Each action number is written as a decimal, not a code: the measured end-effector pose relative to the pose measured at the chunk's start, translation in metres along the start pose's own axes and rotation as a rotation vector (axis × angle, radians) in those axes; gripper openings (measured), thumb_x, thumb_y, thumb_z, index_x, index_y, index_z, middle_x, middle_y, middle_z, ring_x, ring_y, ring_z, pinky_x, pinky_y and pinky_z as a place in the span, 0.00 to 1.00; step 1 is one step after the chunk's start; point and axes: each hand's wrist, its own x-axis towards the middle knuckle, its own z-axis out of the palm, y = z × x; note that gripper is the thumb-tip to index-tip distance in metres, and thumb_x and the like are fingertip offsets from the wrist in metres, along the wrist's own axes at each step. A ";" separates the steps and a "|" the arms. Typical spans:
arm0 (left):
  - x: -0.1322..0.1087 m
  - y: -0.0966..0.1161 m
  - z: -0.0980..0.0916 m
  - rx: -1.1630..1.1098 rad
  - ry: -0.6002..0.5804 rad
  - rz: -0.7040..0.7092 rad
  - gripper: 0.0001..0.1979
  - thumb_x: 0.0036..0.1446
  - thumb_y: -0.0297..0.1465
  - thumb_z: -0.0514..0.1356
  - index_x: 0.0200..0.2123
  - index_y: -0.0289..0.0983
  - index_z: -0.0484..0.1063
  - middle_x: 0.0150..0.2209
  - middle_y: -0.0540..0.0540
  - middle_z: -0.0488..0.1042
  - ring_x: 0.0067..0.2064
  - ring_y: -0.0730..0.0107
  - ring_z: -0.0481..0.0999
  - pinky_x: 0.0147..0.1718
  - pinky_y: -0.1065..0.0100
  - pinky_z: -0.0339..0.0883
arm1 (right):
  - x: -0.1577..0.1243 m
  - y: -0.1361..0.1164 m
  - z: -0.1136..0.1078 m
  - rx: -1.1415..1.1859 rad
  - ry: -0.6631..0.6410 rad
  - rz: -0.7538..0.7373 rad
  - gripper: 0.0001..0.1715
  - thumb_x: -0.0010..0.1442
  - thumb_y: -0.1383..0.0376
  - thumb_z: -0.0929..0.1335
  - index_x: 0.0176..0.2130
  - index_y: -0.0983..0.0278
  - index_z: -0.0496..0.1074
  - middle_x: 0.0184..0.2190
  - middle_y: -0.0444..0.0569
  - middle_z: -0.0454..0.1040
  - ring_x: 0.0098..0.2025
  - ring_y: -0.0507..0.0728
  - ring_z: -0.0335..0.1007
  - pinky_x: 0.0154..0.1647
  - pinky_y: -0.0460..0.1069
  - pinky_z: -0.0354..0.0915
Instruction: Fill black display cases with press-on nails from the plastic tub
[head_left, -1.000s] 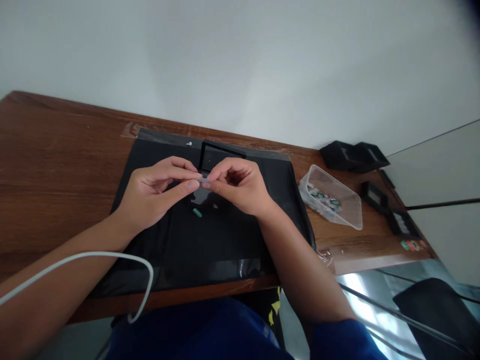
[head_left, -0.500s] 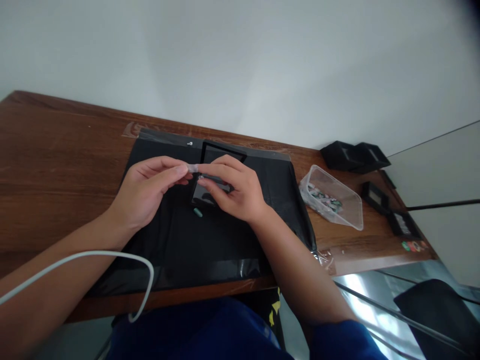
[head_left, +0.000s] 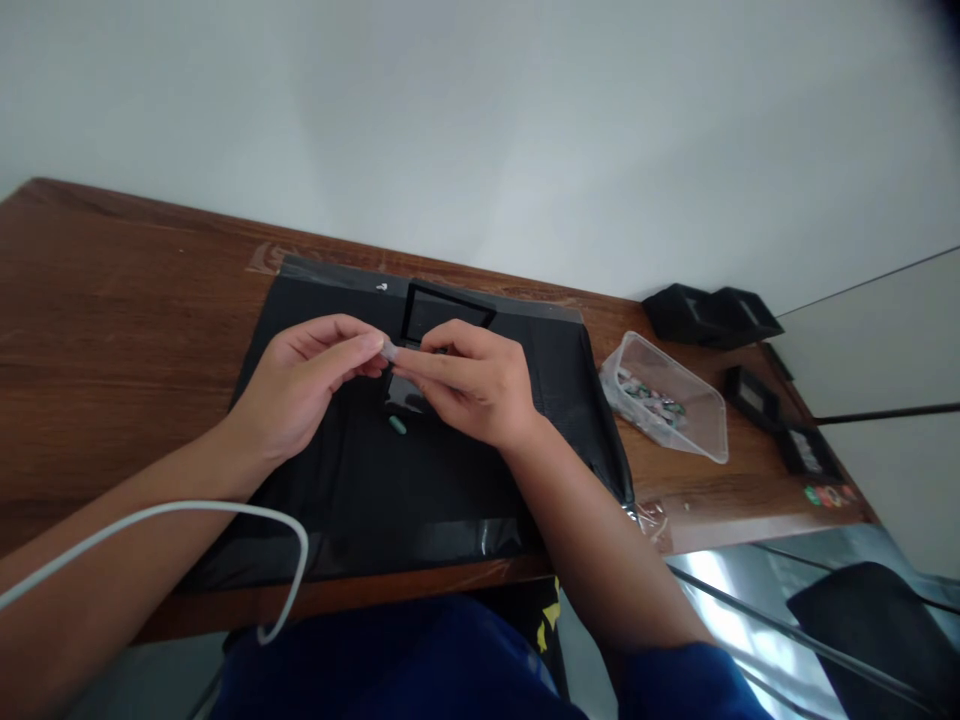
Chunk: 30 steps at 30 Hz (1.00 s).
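Observation:
Between thumb and fingers, my left hand (head_left: 296, 385) pinches a small translucent plastic piece (head_left: 388, 350); its exact kind is too small to make out. My right hand (head_left: 480, 385) meets the piece at its right end, index finger and thumb closed together on it. Beneath both hands is a black-framed case (head_left: 448, 298), partly covered by the right hand, with a shiny panel showing below the fingers. A small green capsule-shaped item (head_left: 397, 425) lies on the black mat (head_left: 442, 480) just in front of the case.
A clear plastic tub (head_left: 701, 415) holding many small wrapped pieces stands on the wooden table (head_left: 135, 330) to the right. Black bins (head_left: 709, 315) sit behind it. A tiny white bit (head_left: 382, 287) lies near the mat's back edge. A white cable (head_left: 225, 507) crosses before my left forearm.
My right thumb has moved up against the index finger, at the end of the plastic piece. The piece now tilts slightly downward to the right, and less of it shows.

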 end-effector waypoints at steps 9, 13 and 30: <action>-0.001 -0.001 0.002 0.077 -0.031 0.062 0.12 0.60 0.43 0.76 0.31 0.44 0.83 0.31 0.46 0.82 0.34 0.61 0.80 0.37 0.61 0.78 | -0.001 -0.003 -0.002 -0.134 0.022 -0.052 0.22 0.81 0.68 0.69 0.58 0.47 0.89 0.39 0.43 0.80 0.36 0.50 0.70 0.40 0.47 0.67; -0.003 -0.003 0.006 0.088 -0.052 0.108 0.15 0.63 0.45 0.75 0.31 0.43 0.82 0.30 0.47 0.80 0.33 0.63 0.78 0.36 0.62 0.77 | -0.001 -0.004 0.004 -0.113 0.107 -0.100 0.18 0.81 0.67 0.69 0.55 0.50 0.89 0.38 0.43 0.80 0.35 0.49 0.72 0.39 0.47 0.67; -0.013 0.003 0.010 0.304 -0.036 0.508 0.04 0.68 0.29 0.68 0.39 0.43 0.85 0.40 0.49 0.87 0.39 0.66 0.84 0.38 0.67 0.79 | 0.000 -0.008 0.011 -0.055 0.207 -0.168 0.14 0.81 0.66 0.71 0.51 0.56 0.90 0.38 0.44 0.80 0.34 0.48 0.74 0.37 0.45 0.68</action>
